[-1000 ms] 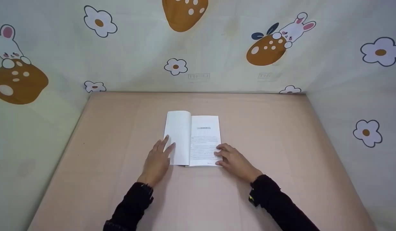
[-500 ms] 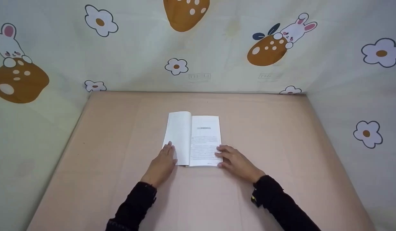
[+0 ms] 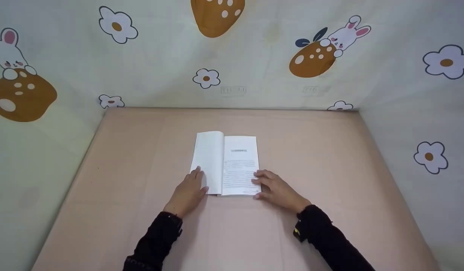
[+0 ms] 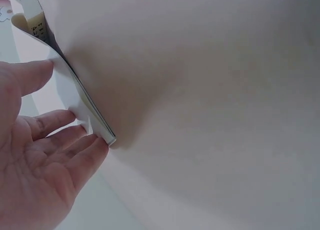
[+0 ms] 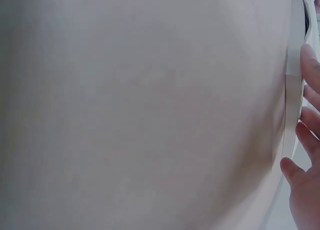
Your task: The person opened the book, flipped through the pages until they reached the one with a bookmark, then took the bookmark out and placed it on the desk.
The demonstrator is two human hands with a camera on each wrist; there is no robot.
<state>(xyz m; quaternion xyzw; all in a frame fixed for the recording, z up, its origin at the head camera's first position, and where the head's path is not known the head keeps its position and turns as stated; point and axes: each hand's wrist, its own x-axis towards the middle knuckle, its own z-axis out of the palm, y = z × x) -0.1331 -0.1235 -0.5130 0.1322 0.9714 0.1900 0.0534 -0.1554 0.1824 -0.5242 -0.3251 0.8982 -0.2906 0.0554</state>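
Observation:
An open book lies on the table, its blank left page bulging near the spine and its right page printed with a grey heading and lines of text. My left hand rests with extended fingers on the lower left of the blank page; the left wrist view shows the fingertips along the book's outer edge and the thumb on the page. At the right page's lower outer edge, my right hand rests with fingers spread and slightly bent. The right wrist view catches its fingers beside the page block.
A pinkish-beige cloth covers the table. Pale curtains printed with flowers, rabbits and brown strawberries close it in at the back, left and right. Dark sleeves cover both forearms.
My left hand has slid down and slightly right on the left page, its fingers drawing closer together. The right hand and the book have barely shifted.

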